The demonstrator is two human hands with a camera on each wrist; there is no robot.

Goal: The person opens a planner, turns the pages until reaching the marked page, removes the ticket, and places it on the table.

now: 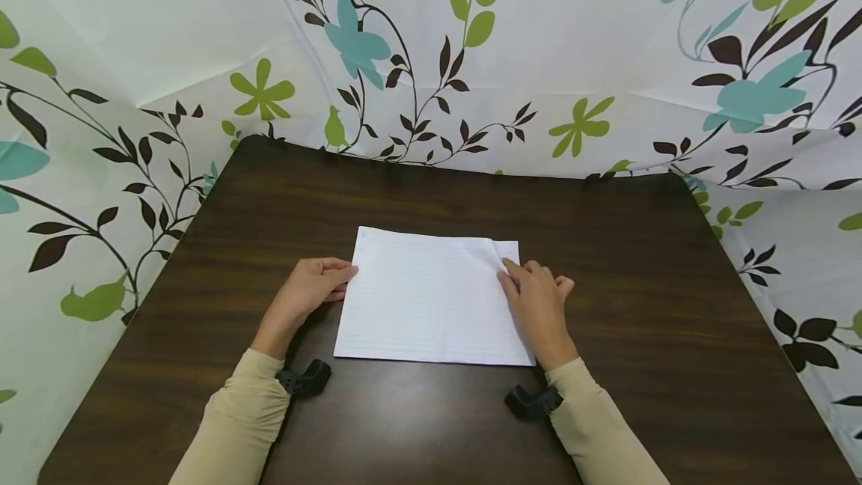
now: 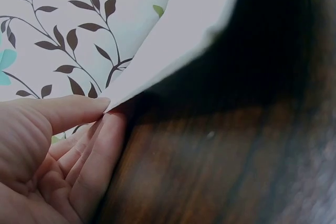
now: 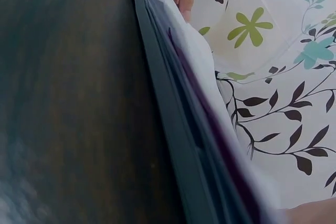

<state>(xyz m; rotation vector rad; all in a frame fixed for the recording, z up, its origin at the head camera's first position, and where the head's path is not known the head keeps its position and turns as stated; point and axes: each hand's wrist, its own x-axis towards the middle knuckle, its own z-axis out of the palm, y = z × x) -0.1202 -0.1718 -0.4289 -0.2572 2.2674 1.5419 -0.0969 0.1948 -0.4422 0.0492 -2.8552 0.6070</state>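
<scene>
A notebook [image 1: 404, 298] with lined white pages lies open on the dark wooden table. My left hand [image 1: 313, 283] pinches its left edge between thumb and fingers, as the left wrist view shows close up. Over at the right edge, my right hand [image 1: 539, 302] holds a page [image 1: 481, 268] with thumb and index finger. That page is slightly raised, and a strip of the sheet [image 1: 508, 249] beneath shows at the upper right corner. From the right wrist view, the layered page edges [image 3: 194, 114] stand a little apart; little of the right hand appears there.
The brown table [image 1: 431, 425] extends around the notebook on all sides. Behind it and at both sides hangs a white cloth [image 1: 572, 36] printed with leaves, flowers and birds. Black bands [image 1: 306, 379] sit on both wrists over beige sleeves.
</scene>
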